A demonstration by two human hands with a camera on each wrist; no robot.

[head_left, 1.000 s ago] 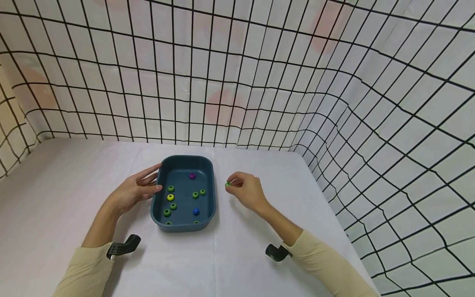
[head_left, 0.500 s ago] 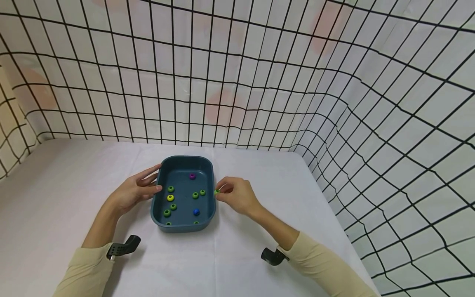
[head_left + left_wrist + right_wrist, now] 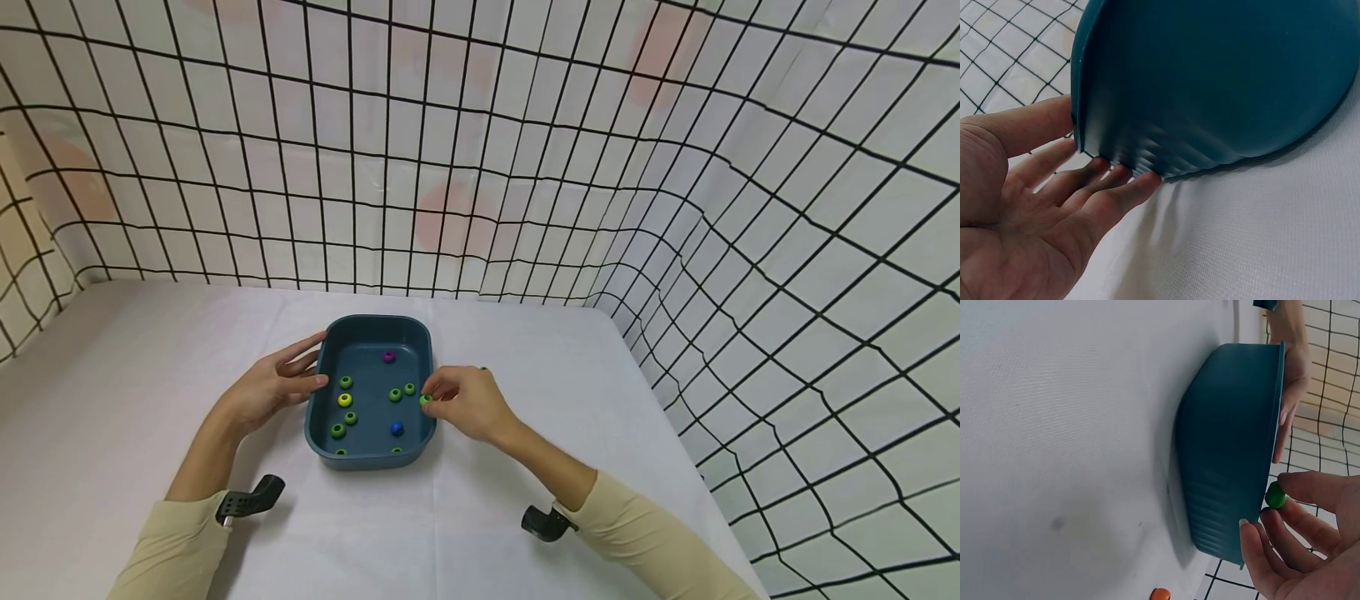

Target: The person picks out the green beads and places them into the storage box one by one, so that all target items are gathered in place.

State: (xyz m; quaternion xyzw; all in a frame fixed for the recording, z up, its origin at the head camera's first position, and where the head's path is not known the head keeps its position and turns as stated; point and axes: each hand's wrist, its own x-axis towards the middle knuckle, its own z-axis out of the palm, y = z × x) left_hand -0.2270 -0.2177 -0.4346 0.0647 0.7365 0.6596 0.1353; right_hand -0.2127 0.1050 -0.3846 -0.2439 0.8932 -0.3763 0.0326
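A dark teal plastic tray (image 3: 371, 461) sits on the white cloth. Inside lie several green beads (image 3: 338, 430), a yellow bead (image 3: 345, 400), a blue bead (image 3: 397, 428) and a purple bead (image 3: 388, 357). At its left side my left hand (image 3: 262, 387) holds the wall, thumb (image 3: 1041, 123) at the rim and fingertips (image 3: 1147, 178) against the ribbed outside. My right hand (image 3: 472, 404) pinches a green bead (image 3: 1275, 495) between thumb and fingers over the right rim, its other fingertips close along that rim.
A sliver of a green bead (image 3: 484, 368) shows just behind my right hand. In the right wrist view an orange bead (image 3: 1160, 594) lies on the cloth. Black netting (image 3: 382, 167) over white sheeting rises behind the table and along the right side.
My right hand has moved left and toward me with the pinched green bead, from beside the tray to over its right rim. The left hand and tray stay put.
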